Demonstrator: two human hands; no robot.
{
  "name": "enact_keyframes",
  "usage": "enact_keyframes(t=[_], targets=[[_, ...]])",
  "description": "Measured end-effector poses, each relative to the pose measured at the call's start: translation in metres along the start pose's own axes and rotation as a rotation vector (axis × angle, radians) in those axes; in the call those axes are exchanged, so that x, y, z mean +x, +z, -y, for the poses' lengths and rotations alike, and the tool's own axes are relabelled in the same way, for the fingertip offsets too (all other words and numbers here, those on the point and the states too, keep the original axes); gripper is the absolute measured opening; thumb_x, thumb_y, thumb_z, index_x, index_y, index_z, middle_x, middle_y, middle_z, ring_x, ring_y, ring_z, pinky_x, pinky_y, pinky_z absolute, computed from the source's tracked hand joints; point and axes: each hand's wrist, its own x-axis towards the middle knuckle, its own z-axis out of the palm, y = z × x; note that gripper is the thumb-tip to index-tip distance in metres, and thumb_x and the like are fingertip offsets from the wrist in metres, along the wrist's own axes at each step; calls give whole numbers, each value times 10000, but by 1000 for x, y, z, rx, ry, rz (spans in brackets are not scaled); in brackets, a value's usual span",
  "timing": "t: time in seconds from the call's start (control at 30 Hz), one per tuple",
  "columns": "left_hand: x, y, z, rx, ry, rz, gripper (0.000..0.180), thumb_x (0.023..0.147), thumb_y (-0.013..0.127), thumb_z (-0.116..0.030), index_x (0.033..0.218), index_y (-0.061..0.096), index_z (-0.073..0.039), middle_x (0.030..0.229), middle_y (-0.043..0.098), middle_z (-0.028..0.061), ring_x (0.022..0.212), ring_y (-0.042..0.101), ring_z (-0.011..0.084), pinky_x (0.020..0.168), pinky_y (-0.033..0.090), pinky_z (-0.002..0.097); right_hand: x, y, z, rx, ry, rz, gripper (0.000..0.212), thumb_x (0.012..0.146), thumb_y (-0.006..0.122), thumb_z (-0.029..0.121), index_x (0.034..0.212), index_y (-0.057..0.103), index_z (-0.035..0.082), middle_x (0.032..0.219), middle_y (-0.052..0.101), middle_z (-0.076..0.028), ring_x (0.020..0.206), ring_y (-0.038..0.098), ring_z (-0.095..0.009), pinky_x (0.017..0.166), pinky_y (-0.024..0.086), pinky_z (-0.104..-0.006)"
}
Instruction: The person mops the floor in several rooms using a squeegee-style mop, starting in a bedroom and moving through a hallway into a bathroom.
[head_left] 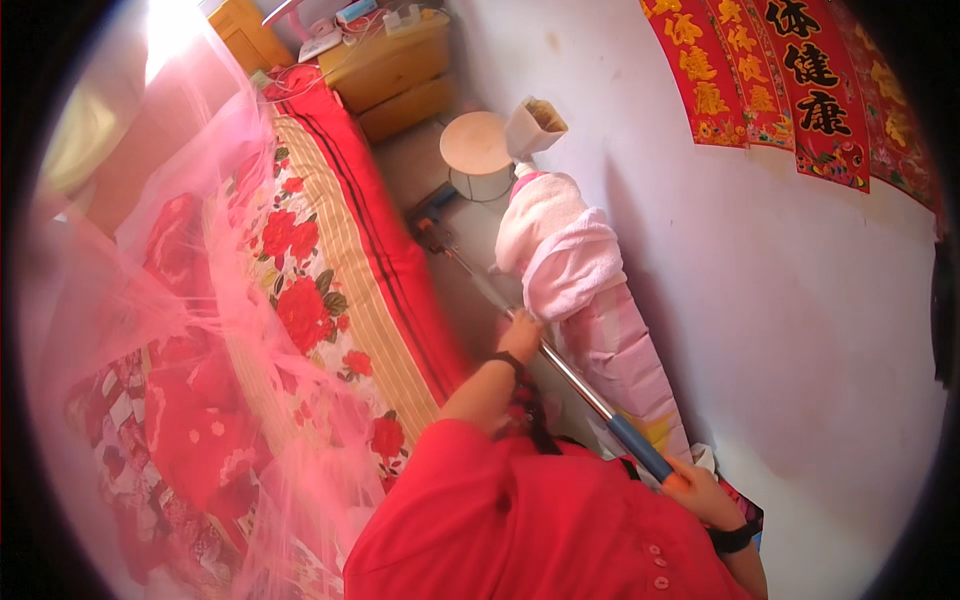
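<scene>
A long mop (575,380) with a silver metal pole and a grey-blue grip slants across the view in front of my red top. My left hand (522,335) is closed around the middle of the pole. My right hand (703,494) is closed around the orange-tipped top end of the grip. The dark mop head (430,232), with bits of orange and blue, lies low on the floor between the bed and the stool. It is small and blurred, and partly hidden by the bed's edge.
Along the left runs a bed (340,230) with floral and red bedding under a pink net (180,280). A round stool (474,143), a bin-like beige container (535,127) and a pink cloth-covered tall object (565,250) stand near the wall. Wooden drawers (390,70) are behind.
</scene>
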Motion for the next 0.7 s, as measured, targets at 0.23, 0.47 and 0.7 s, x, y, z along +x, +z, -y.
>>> enact_keyframes(t=[0.23, 0.47, 0.7], targets=[[-72, 8, -114, -64, 298, -17, 101, 707, 561, -115, 766, 630, -69, 849, 599, 88, 855, 532, 256, 853, 388, 361, -54, 17, -122, 230, 212, -56, 350, 753, 607, 156, 1064, 550, 5, 749, 602, -85, 689, 586, -188, 625, 457, -322], [-58, -19, -104, -359, 141, 145, 100, 703, 579, -97, 768, 631, -42, 858, 598, 114, 902, 560, 281, 685, 515, 379, -27, 42, -154, 55, 242, -130, 294, 739, 619, 163, 976, 555, 3, 727, 587, -110, 677, 587, -211, 611, 454, -333], [26, -25, 28, -59, -81, 38, 120, 700, 635, -118, 790, 661, -44, 879, 607, 162, 758, 633, 300, 635, 522, 390, 76, 55, -91, -146, 95, -137, 238, 709, 632, 170, 833, 524, -1, 686, 550, -159, 651, 576, -275, 581, 444, -366]])
